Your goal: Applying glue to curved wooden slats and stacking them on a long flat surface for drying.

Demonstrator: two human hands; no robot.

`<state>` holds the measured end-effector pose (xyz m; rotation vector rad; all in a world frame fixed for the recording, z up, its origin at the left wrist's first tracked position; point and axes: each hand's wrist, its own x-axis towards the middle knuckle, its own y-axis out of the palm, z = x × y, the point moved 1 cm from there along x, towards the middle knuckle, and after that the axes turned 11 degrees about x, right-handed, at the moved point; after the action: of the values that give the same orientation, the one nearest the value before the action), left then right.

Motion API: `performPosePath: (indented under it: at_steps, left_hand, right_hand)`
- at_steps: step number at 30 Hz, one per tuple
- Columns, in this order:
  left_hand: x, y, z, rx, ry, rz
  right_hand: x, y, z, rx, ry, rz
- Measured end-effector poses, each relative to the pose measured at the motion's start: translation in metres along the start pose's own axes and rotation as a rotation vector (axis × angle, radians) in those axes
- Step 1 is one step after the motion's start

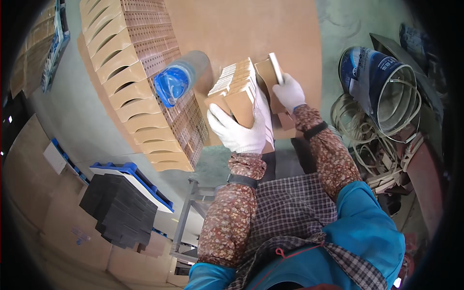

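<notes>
My left hand (240, 134), in a white glove, is closed round the near end of a stack of brown cardboard pieces (237, 84) with white edges. Its thumb and fingers press on opposite sides of the end piece. My right hand (290, 92), also gloved in white, grips a flat brown piece with a white edge strip (276, 67), just right of the stack. That piece is tilted, and its lower part is partly hidden. A clear cylinder with blue film (173, 84) lies left of the stack.
Piled brown cardboard trays (138, 116) with curved cut-outs run along the left. To the right lie a dark blue metal bucket (372, 84) on its side and coils of pale strapping (357, 130). Black stacked material (123, 208) rests on a blue pallet at lower left.
</notes>
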<state>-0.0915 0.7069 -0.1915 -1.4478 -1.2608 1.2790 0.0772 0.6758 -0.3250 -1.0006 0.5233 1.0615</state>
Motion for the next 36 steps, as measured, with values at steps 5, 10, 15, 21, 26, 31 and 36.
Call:
performPosePath:
  at_steps: [5, 10, 15, 21, 26, 31, 36]
  left_hand:
    - [0.001, 0.0, -0.001, 0.002, -0.01, -0.002]
    - [0.001, 0.002, 0.001, -0.012, 0.008, -0.017]
    - [0.002, 0.004, 0.002, -0.007, 0.012, -0.032]
    - [0.002, 0.003, -0.002, 0.001, -0.009, -0.037]
    - [0.001, 0.005, 0.002, -0.003, -0.004, -0.038]
    - [0.001, 0.009, 0.006, 0.005, 0.044, -0.072]
    - [0.002, 0.007, 0.005, 0.014, 0.048, -0.075]
  right_hand:
    - [0.02, -0.054, -0.023, 0.161, -0.01, -0.012]
    - [0.067, -0.077, -0.039, 0.189, -0.03, 0.038]
    - [0.084, -0.085, -0.044, 0.001, -0.096, -0.063]
    - [0.06, -0.066, -0.039, -0.458, -0.197, -0.301]
    - [0.055, -0.039, -0.035, -0.532, -0.154, -0.267]
    - [0.06, -0.039, -0.028, -0.436, -0.118, -0.188]
    - [0.035, -0.046, -0.028, -0.374, -0.156, -0.079]
